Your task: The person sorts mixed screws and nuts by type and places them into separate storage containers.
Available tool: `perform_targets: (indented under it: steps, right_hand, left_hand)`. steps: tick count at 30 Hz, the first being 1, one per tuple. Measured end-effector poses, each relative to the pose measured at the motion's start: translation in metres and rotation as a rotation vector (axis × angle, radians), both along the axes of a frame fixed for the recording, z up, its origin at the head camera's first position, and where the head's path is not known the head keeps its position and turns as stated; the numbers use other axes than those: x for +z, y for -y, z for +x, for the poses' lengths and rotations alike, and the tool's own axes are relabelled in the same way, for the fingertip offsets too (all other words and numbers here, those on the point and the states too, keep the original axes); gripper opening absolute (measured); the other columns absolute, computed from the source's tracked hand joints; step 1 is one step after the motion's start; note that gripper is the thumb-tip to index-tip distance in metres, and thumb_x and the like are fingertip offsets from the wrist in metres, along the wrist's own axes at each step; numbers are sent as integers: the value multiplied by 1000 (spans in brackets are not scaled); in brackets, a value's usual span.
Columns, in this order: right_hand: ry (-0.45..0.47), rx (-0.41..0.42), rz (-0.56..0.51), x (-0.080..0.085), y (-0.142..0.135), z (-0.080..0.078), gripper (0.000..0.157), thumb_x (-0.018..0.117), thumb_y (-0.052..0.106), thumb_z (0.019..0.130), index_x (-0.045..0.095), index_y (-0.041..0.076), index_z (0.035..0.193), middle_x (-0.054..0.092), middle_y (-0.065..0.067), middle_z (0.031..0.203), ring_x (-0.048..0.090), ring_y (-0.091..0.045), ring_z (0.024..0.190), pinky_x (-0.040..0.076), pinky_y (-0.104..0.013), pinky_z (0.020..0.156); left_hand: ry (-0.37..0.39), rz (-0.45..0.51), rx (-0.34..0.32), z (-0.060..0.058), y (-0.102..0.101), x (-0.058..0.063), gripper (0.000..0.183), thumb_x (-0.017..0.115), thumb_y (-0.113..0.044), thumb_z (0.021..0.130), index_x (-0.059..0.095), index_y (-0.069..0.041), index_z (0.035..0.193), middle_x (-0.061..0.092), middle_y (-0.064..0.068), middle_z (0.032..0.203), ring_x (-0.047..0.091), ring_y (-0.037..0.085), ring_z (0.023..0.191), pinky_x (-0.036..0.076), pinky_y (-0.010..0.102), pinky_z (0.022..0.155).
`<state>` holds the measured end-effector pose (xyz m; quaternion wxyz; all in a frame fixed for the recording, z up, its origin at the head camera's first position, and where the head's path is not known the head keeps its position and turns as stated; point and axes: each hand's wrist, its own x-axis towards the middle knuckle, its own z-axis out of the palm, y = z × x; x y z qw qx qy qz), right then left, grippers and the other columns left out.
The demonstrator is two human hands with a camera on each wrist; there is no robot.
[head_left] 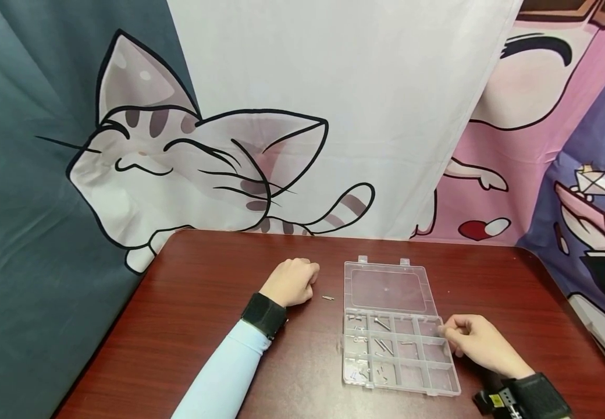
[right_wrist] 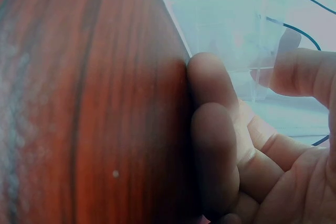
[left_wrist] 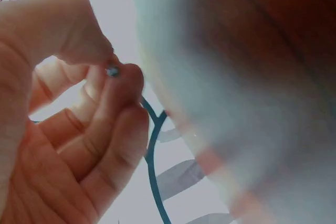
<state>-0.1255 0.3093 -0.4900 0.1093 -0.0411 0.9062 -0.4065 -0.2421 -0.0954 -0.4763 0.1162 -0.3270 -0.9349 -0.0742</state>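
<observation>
My left hand (head_left: 292, 281) is over the table, left of a clear plastic compartment box. Between its thumb and forefinger it pinches a small metal piece (left_wrist: 112, 71); just a shiny round end shows, the rest hidden by the fingertips. Several thin, short metal pieces (head_left: 328, 298) lie on the table just right of this hand. The compartment box (head_left: 402, 389) has its lid (head_left: 388, 286) folded back flat. My right hand (head_left: 477, 340) holds the box's right edge, with the thumb (right_wrist: 294, 74) at the wall and curled fingers (right_wrist: 212, 129) low along the outside.
Long screws (head_left: 383, 346) and other small metal parts lie in the box's left and middle compartments. A printed cloth (head_left: 386, 116) hangs behind the far edge of the brown table (head_left: 219, 256).
</observation>
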Motion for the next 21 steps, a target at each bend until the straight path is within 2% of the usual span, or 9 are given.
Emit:
perform_targets:
  steps: [5, 10, 16, 21]
  right_hand:
    - [-11, 11, -7, 0, 0, 1, 32, 63, 38, 92, 64, 9, 81, 58, -1, 64, 58, -14, 57, 48, -29, 57]
    - [-1, 5, 3, 3, 0, 0, 31, 63, 39, 93, 65, 9, 81, 59, -1, 64, 58, -14, 58, 47, -29, 58]
    - [3, 1, 13, 4, -1, 0, 32, 62, 39, 93, 66, 9, 83, 58, -1, 65, 59, -14, 59, 48, -29, 59]
    - [18, 7, -1, 1, 1, 0, 31, 63, 38, 93, 65, 9, 82, 59, -2, 65, 59, -14, 58, 48, -29, 59]
  left_hand:
    - [22, 74, -88, 3, -7, 7, 17, 57, -9, 70, 51, -24, 77, 45, -11, 74, 47, 8, 63, 40, 23, 58]
    - [-29, 128, -204, 12, -23, 15, 14, 57, -11, 73, 54, -23, 81, 45, -12, 77, 45, 4, 65, 39, 20, 60]
    - [-44, 120, -355, 35, -59, 25, 13, 60, -11, 74, 54, -21, 80, 45, -12, 78, 43, 1, 66, 36, 16, 60]
    - [-65, 81, -453, 56, -93, 27, 12, 61, -12, 75, 55, -22, 81, 42, -13, 76, 41, 0, 65, 34, 15, 60]
